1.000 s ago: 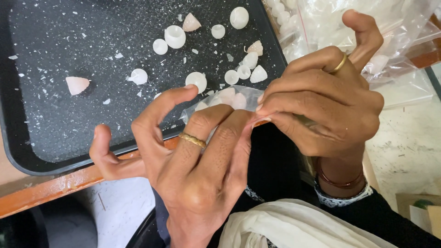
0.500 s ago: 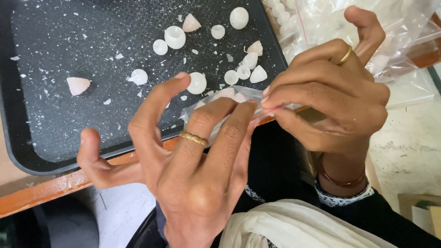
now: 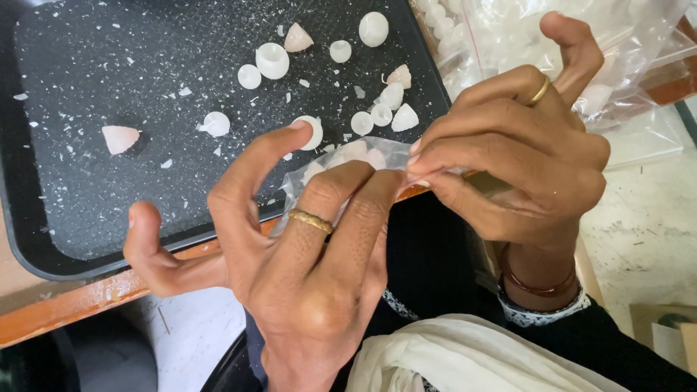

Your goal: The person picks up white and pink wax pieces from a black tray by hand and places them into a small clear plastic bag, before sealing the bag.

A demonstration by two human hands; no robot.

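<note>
Nearest the camera: white cloth [image 3: 465,356] over the lap, dark sleeve with a patterned cuff [image 3: 541,313] at 4 o'clock.

Left hand [image 3: 305,268] is at centre-low, ring on one finger. Middle and ring fingertips press on the small clear plastic bag [image 3: 341,156]; index arches over it, thumb and little finger are splayed wide and hold nothing. Whether the thumb side pinches the film I cannot tell.

Right hand [image 3: 515,160] is at 3 o'clock, fingers curled tight, fingertips pinching the bag's right edge right where it meets the left fingertips. Little finger is raised and free. Bangles on the wrist.

The bag sits between both hands, just over the near rim of the black tray [image 3: 43,239]. A few pale shell pieces show through it.

Judgement: thin film, very light, limp, slippery, so it needs a pinch at the mouth edge from both sides. The contents look brittle, so don't squeeze the belly.

Beyond, on the tray from 10 to 1 o'clock: loose white shell caps [image 3: 272,59], a pinkish fragment [image 3: 118,138] alone at 9 o'clock, and crumbs scattered all over.

Farthest, at 1 o'clock: a larger clear bag [image 3: 508,36] with more white pieces. An orange table edge [image 3: 72,308] runs under the tray.
</note>
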